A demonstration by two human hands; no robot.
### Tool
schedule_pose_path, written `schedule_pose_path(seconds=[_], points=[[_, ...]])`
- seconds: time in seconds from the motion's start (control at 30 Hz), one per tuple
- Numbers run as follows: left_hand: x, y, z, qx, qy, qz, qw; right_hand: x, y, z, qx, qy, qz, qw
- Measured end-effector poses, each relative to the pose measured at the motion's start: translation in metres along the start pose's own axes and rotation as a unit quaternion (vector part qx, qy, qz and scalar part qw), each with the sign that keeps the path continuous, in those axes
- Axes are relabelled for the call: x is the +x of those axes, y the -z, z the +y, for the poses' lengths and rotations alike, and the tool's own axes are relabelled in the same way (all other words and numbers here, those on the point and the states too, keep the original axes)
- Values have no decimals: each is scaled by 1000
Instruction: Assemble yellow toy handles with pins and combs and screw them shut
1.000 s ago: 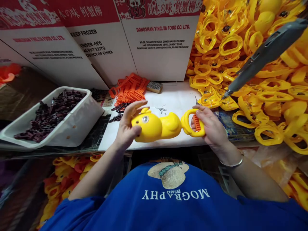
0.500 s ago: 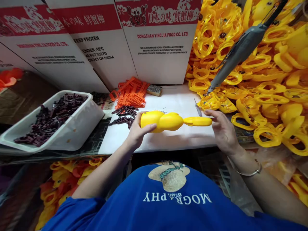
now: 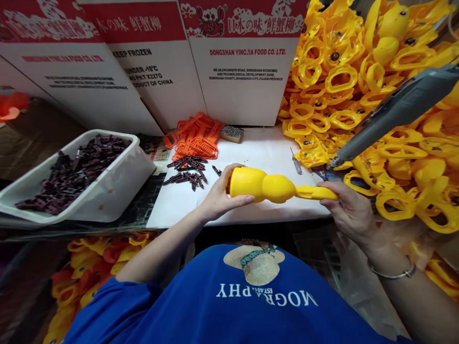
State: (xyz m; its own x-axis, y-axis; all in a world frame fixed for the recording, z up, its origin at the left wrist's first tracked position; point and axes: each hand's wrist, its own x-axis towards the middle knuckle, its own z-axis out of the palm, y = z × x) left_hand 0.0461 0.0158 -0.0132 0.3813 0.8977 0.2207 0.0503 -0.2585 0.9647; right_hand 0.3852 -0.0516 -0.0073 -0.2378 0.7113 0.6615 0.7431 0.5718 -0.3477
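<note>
A yellow plastic toy with a rounded, two-lobed body and a narrow loop handle lies sideways above the white work surface. My left hand is closed around its wide end, thumb along the near side. At the other end, my right hand pinches the handle tip between thumb and fingers. The hanging grey electric screwdriver has its tip just beyond my right hand. Small dark plastic parts lie in loose piles left of the toy, beside orange plastic pieces.
A white bin of dark parts stands at left. Printed cartons wall the back. Yellow plastic toy shells heap up at right. A small screwdriver and a speckled block lie on the surface. More yellow and orange toys sit below left.
The toy and both hands have shifted right. My right hand, loose by the handle before, now grips its end. The hanging electric screwdriver has swung right and nearer.
</note>
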Motion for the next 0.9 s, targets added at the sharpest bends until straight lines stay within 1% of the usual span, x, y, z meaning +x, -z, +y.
schedule_pose_path(seconds=[0.17,0.33,0.43,0.6,0.67,0.73,0.8,0.9], points=[[-4,1,-4,5,5,24,1000,7,0,-12,11,25,-4,1000],[-8,-5,5,56,-26,27,998,10,-3,-21,-28,65,-32,997],[-10,-9,9,94,-47,31,994,10,-6,-26,-24,60,-37,997],[-9,-19,14,152,-80,40,984,7,-13,-29,63,-24,7,998],[-4,-24,19,174,-103,42,978,3,-15,-25,91,-63,27,994],[4,-27,26,188,-146,31,971,-3,-17,-15,127,-118,43,984],[12,-29,35,190,-206,6,960,-9,-19,-2,191,-191,41,962],[22,-35,48,171,-273,-36,946,-18,-22,17,304,-298,-1,905]])
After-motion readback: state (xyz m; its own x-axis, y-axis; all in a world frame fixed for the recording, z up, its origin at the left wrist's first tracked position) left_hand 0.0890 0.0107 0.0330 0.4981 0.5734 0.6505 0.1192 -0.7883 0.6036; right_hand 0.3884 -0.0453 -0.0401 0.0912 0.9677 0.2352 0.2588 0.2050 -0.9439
